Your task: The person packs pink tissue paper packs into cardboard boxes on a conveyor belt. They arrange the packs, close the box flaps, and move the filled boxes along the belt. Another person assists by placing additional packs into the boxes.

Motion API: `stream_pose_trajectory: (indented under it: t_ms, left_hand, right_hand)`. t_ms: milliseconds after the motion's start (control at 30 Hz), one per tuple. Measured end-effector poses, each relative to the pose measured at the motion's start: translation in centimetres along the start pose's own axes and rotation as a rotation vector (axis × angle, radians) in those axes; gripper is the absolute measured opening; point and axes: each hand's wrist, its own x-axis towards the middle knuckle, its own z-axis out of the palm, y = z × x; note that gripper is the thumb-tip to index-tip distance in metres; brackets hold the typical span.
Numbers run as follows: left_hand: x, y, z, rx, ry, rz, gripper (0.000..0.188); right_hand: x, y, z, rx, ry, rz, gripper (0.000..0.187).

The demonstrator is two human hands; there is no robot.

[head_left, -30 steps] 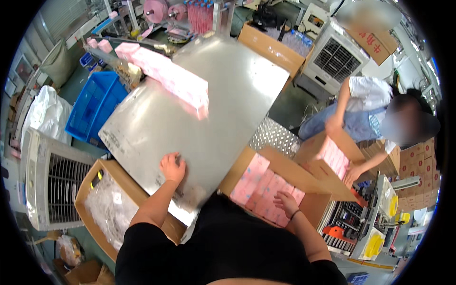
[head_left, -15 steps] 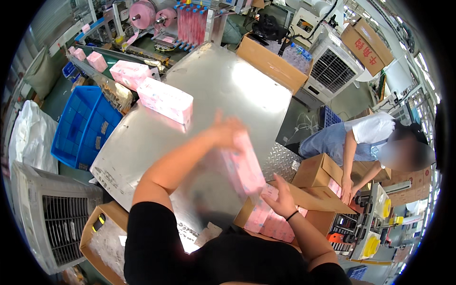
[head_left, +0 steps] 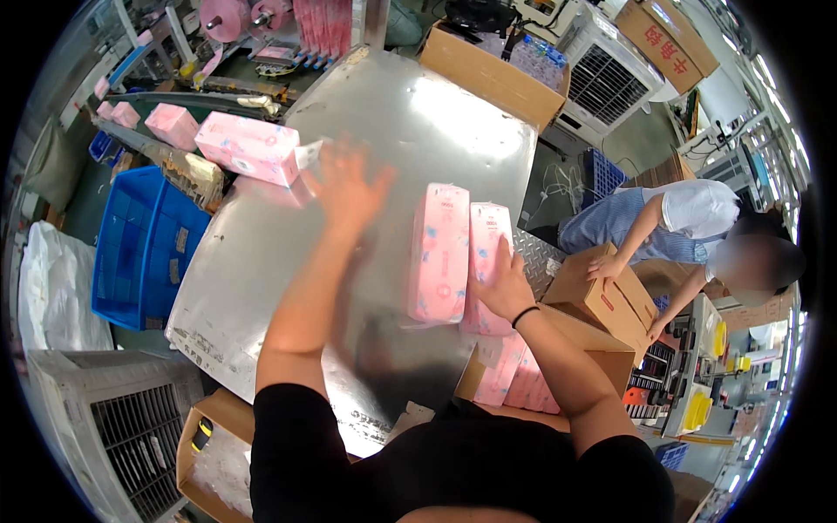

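Two long pink tissue packs lie side by side on the metal table (head_left: 366,96): a left pack (head_left: 440,253) and a right pack (head_left: 490,228). My right hand (head_left: 504,288) grips the right pack near its lower end, thumb and fingers over its top and side. My left hand (head_left: 353,187) is over the table, fingers spread and blurred, holding nothing. Just beyond its fingers another pink pack (head_left: 248,146) sits at the table's left edge. Below my right hand, an open carton (head_left: 602,366) holds several pink packs (head_left: 527,383).
More pink packs (head_left: 173,126) line a conveyor at the far left, above a blue crate (head_left: 144,253). A co-worker (head_left: 645,231) handles a brown carton (head_left: 602,301) at the right. An air cooler (head_left: 131,427) stands at lower left; an open box (head_left: 493,74) is beyond the table.
The pack from my left hand now lies on the table beside another pack. My left hand has moved left and opened. My right hand has moved up from the carton onto the right pack.
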Motion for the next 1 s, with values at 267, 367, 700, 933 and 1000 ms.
stream_pose_trajectory:
  t_ms: [267, 367, 700, 933, 1000]
  left_hand:
    - [7.0, -11.2, 2.1, 0.240, -0.253, 0.062, 0.051]
    - [-1.5, -7.7, 0.6, -0.021, -0.273, 0.419, 0.030]
    - [-14.0, 4.6, -5.0, -0.775, -0.120, -0.030, 0.045]
    - [-8.8, 0.1, -3.6, -0.664, -0.412, -0.137, 0.070]
    - [-3.3, -2.0, -3.2, -0.118, 0.085, 0.087, 0.064]
  right_hand:
    - [4.7, -1.5, -0.7, -0.082, 0.031, 0.033, 0.119]
    - [4.9, -1.5, -1.4, -0.021, -0.005, 0.092, 0.118]
    - [3.4, -0.2, -1.5, -0.029, 0.002, 0.078, 0.111]
    - [1.3, 1.8, -1.9, 0.065, -0.030, 0.114, 0.111]
    - [0.7, 4.6, -1.6, 0.201, -0.072, 0.069, 0.121]
